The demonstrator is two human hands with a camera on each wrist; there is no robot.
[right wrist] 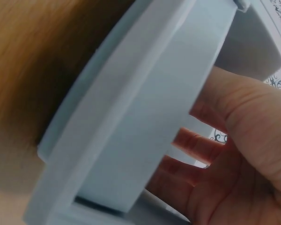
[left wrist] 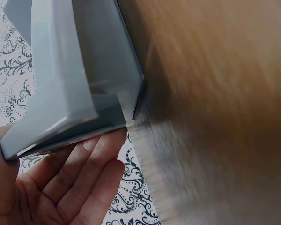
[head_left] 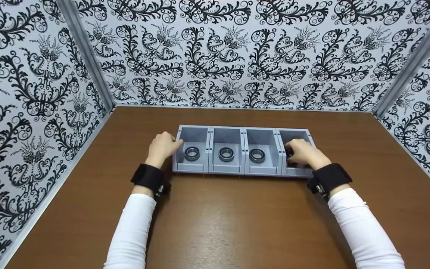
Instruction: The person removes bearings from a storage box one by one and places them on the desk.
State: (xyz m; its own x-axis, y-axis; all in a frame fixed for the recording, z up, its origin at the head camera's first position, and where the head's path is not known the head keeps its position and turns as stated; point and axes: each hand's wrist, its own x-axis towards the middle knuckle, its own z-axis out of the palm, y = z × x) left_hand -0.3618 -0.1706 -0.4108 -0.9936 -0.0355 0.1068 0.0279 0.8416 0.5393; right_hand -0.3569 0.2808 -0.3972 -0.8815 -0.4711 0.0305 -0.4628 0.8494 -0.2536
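Counted four gray bins (head_left: 225,169) on one surface (head_left: 215,216); three bearings (head_left: 226,160) fully visible, one per bin from 9 o'clock. Noted left hand (head_left: 161,148) pinching 9-o'clock wall (head_left: 180,156), right hand (head_left: 304,152) inside 3-o'clock bin; cannot tell its hold.

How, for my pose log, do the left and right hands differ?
The left hand grips the outer side of the leftmost bin; the right hand reaches inside the rightmost bin. The left hand leaves a bearing visible; the right hand partly hides a dark object. Both wear black wristbands.
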